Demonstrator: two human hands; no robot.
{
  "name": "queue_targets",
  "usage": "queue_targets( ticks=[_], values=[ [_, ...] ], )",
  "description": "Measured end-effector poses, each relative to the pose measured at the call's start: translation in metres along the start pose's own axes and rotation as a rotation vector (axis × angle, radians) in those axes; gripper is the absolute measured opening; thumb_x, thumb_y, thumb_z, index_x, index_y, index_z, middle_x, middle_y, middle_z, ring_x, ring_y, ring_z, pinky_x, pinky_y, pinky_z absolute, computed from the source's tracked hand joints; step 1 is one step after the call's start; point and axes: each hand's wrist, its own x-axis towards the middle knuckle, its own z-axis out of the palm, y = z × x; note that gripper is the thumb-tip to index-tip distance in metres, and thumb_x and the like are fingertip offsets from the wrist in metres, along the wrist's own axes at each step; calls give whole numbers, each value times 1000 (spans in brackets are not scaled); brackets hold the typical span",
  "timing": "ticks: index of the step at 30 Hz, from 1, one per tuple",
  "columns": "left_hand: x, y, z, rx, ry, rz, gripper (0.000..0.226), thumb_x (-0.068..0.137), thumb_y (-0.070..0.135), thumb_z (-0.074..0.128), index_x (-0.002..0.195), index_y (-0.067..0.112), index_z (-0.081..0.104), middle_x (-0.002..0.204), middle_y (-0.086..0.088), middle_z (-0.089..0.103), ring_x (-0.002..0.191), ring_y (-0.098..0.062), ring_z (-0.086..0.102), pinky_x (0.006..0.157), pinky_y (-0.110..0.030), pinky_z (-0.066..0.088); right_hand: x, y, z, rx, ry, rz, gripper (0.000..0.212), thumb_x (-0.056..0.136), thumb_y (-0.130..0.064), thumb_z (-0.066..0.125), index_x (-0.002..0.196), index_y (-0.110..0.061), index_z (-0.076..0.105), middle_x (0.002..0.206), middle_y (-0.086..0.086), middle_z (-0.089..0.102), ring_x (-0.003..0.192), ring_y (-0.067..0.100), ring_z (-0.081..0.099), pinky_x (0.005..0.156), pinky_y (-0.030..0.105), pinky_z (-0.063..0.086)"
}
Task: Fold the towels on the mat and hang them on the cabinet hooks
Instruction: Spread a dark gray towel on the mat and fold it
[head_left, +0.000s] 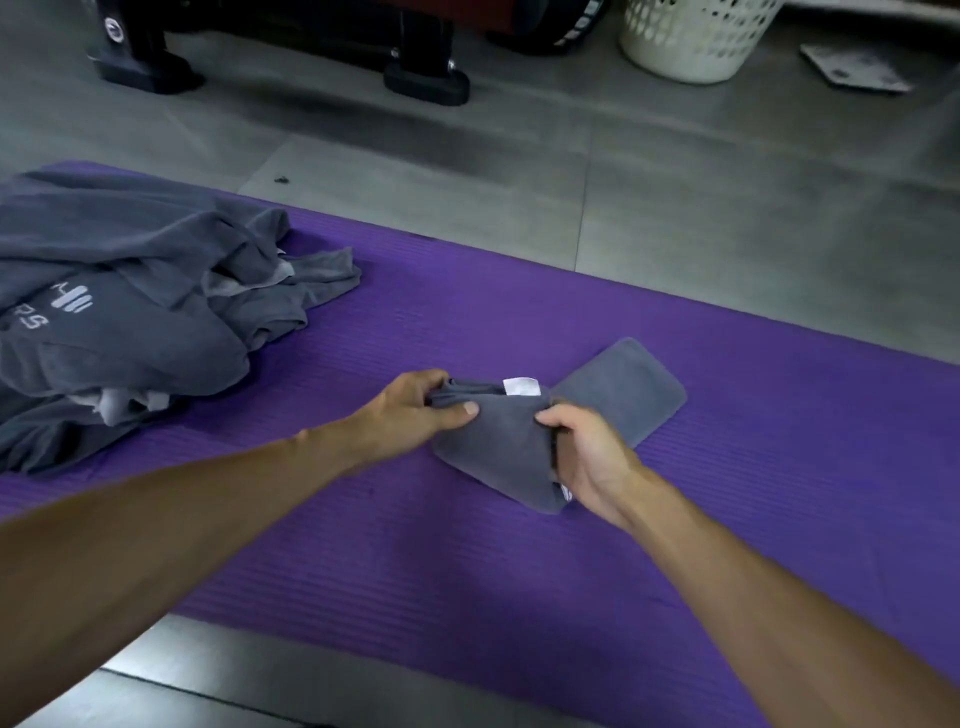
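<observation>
Folding step in hand: left hand (415, 413) pinches the far corner and right hand (582, 449) grips the near edge of a grey towel (493, 441) on the purple mat (519, 571), partly folded; next move likely requires completing and flattening the fold before hanging

Pale printed logo of vertical bars with letters that read roughly "PS" beneath it on the grey towel pile (119, 291) at the left of the mat, white tag (521, 386) on the folded towel (498, 441), its print too small to read
</observation>
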Motion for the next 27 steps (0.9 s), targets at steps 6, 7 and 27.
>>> queue_targets(
  ticks=[6, 7, 27],
  values=[
    [12, 36, 48, -51, -10, -2, 21, 86, 29, 72, 78, 10, 65, 66, 11, 64, 61, 5, 57, 56, -13, 43, -14, -11, -25, -446, 198, -205, 36, 77, -27, 82, 107, -20, 65, 96, -2, 73, 88, 12, 69, 76, 24, 54],
    [13, 39, 54, -146, -26, -40, 19, 85, 31, 73, 82, 13, 68, 71, 11, 69, 69, 4, 63, 63, -13, 47, -16, -12, -30, -391, 201, -200, 33, 78, -23, 81, 107, -19, 66, 97, 1, 74, 89, 14, 71, 78, 27, 56],
    [53, 33, 138, 488, 168, -35, 66, 87, 50, 60, 138, 19, 31, 125, -5, 55, 107, -26, 60, 86, -38, 46, 82, -50, -151, -547, 499, -310, 29, 85, -26, 73, 113, -20, 67, 103, -7, 69, 96, 10, 65, 82, 23, 52]
  ],
)
